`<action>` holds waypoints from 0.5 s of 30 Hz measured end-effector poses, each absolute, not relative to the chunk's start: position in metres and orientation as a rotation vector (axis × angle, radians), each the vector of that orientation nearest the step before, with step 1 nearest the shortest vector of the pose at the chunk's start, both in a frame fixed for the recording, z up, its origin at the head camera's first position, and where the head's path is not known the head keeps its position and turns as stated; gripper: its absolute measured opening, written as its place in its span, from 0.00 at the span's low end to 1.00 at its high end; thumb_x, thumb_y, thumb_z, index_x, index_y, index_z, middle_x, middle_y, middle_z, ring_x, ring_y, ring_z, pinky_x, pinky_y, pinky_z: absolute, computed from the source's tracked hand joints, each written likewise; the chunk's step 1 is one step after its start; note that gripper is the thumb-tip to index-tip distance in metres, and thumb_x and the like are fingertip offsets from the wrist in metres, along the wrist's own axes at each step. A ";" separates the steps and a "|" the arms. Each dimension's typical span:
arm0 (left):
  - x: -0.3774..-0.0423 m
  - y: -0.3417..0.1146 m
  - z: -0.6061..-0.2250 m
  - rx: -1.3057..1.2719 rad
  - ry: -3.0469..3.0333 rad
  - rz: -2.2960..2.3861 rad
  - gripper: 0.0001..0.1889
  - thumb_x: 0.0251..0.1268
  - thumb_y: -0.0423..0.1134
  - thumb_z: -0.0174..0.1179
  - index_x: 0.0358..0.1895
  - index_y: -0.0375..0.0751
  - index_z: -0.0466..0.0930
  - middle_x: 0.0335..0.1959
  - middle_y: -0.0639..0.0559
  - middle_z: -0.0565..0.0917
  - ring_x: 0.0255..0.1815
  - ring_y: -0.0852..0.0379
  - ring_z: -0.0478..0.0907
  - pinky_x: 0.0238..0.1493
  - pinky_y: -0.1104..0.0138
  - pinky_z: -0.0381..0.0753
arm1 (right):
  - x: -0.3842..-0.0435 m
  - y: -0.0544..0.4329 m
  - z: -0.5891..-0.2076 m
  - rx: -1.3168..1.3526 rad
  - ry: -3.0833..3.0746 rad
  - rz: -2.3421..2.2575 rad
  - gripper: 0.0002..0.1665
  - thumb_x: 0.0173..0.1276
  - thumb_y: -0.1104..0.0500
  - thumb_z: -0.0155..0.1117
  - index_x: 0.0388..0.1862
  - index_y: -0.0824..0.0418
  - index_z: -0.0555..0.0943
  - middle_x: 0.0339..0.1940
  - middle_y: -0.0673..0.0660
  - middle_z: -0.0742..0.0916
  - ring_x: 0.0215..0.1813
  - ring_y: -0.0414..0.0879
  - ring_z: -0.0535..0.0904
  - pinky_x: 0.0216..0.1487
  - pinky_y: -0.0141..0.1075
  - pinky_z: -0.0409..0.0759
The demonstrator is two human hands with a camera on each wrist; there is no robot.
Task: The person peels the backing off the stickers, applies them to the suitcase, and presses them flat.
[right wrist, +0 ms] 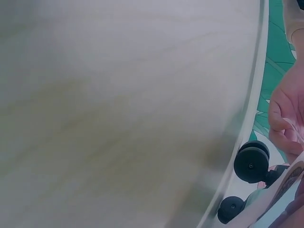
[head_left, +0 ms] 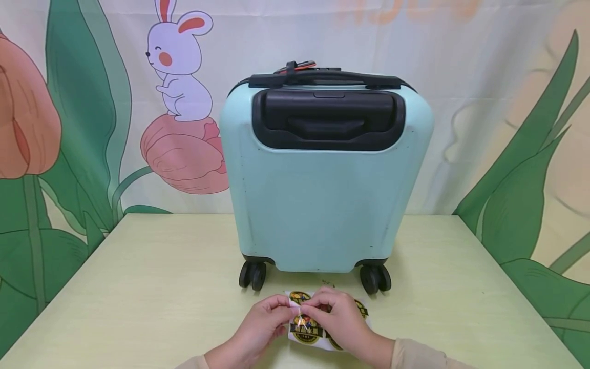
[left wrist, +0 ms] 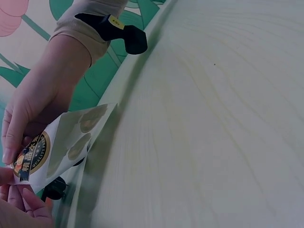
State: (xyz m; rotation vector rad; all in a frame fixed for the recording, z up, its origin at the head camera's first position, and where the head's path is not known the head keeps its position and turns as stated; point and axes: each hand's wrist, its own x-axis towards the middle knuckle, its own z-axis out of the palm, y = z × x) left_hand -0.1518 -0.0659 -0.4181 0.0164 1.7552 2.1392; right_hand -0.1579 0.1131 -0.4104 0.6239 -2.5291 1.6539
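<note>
A sheet of round black-and-gold fruit stickers (head_left: 306, 333) is held up near the front of the table, in front of the suitcase. My left hand (head_left: 265, 323) pinches its left edge between thumb and fingertips. My right hand (head_left: 338, 320) grips the same sheet close by, thumb tip almost meeting the left thumb. In the left wrist view the sticker sheet (left wrist: 38, 152) shows a printed label at its corner, with both hands' fingertips on that corner. Part of the sheet lies hidden behind the right hand.
A mint-green suitcase (head_left: 318, 205) stands upright on the pale wooden table (head_left: 152, 287), just beyond the hands. Black caster wheels (head_left: 252, 275) carry it, and a black handle (head_left: 329, 120) is set into its top. Behind hangs a backdrop (head_left: 295, 31) with a rabbit and tulips.
</note>
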 end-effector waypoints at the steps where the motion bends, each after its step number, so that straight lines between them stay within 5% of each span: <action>1: -0.152 -0.066 -0.418 0.020 1.756 2.139 0.01 0.61 0.33 0.57 0.32 0.42 0.77 0.29 0.57 0.77 0.29 0.64 0.68 0.29 0.72 0.68 | -0.158 0.113 -0.410 0.624 -2.531 1.650 0.02 0.58 0.57 0.69 0.28 0.53 0.86 0.25 0.45 0.81 0.26 0.36 0.70 0.27 0.29 0.72; 15: -0.149 -0.069 -0.421 0.006 1.861 2.080 0.12 0.61 0.38 0.60 0.42 0.31 0.80 0.26 0.57 0.80 0.27 0.64 0.73 0.28 0.72 0.71 | -0.162 0.118 -0.404 0.566 -2.586 1.611 0.03 0.59 0.56 0.68 0.27 0.52 0.86 0.25 0.45 0.80 0.24 0.38 0.69 0.25 0.29 0.69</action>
